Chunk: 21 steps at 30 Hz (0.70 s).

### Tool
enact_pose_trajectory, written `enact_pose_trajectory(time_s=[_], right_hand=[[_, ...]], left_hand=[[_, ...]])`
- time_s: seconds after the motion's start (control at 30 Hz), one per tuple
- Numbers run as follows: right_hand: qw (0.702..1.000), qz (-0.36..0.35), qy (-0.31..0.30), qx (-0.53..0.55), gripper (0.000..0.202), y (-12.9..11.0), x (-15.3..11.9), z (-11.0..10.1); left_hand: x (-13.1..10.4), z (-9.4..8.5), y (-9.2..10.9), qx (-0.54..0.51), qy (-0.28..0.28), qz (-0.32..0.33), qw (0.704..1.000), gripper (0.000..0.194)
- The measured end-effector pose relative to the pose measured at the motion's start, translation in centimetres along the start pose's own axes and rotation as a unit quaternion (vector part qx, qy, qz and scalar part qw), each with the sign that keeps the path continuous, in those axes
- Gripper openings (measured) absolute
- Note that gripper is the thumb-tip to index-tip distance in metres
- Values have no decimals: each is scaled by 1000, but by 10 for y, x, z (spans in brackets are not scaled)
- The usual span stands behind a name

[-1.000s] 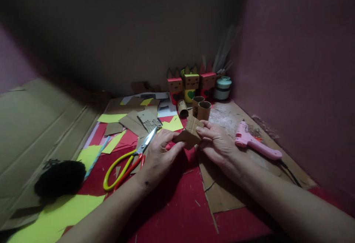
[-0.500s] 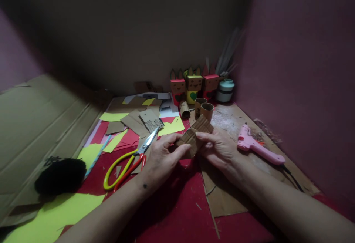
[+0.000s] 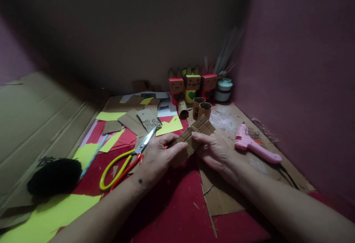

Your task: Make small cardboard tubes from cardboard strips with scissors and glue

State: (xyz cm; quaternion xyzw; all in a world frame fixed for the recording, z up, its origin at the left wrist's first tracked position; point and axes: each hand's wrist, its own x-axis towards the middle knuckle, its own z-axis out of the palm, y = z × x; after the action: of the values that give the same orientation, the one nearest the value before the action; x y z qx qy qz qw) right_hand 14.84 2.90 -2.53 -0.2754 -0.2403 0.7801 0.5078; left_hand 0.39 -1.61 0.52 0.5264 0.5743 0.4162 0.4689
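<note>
Between both hands is a creased piece of brown cardboard (image 3: 201,127), tilted above the red table. My left hand (image 3: 163,153) pinches its left end, thumb on the top face. My right hand (image 3: 215,147) grips the right part, its thumb pressed on the surface; the fingers underneath are mostly hidden. Just left of my left hand lie scissors (image 3: 137,154) with yellow and red handles, blades apart. Behind the held piece stand two cardboard tubes (image 3: 204,110), and a third tube (image 3: 182,108) lies on its side.
At the back stand three box-headed cardboard figures (image 3: 192,83) beside a teal jar (image 3: 223,90). A pink glue gun (image 3: 256,145) rests on a cardboard sheet (image 3: 224,198) at right. Paper and cardboard scraps (image 3: 133,121) cover the left, near a black fuzzy ball (image 3: 55,176).
The cardboard piece is turned slightly and lies flatter, showing a longer strip between my hands. Both hands keep their grip. The whole view has shifted a little.
</note>
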Motion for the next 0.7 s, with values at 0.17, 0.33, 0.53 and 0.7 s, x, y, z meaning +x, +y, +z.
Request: enact_pose_trajectory(time_s=[0.17, 0.33, 0.53, 0.7], right_hand=[[998, -30, 58, 23, 22, -3, 1, 4], [999, -10, 35, 31, 23, -4, 3, 1], [995, 76, -32, -48, 28, -3, 3, -12], [996, 69, -47, -38, 23, -3, 0, -10]], left_hand=[[5, -2, 2, -3, 3, -32, 999, 18], [6, -4, 1, -6, 31, -40, 999, 18], [4, -4, 0, 11, 47, -8, 999, 19], [7, -6, -3, 85, 72, 32, 993, 24]])
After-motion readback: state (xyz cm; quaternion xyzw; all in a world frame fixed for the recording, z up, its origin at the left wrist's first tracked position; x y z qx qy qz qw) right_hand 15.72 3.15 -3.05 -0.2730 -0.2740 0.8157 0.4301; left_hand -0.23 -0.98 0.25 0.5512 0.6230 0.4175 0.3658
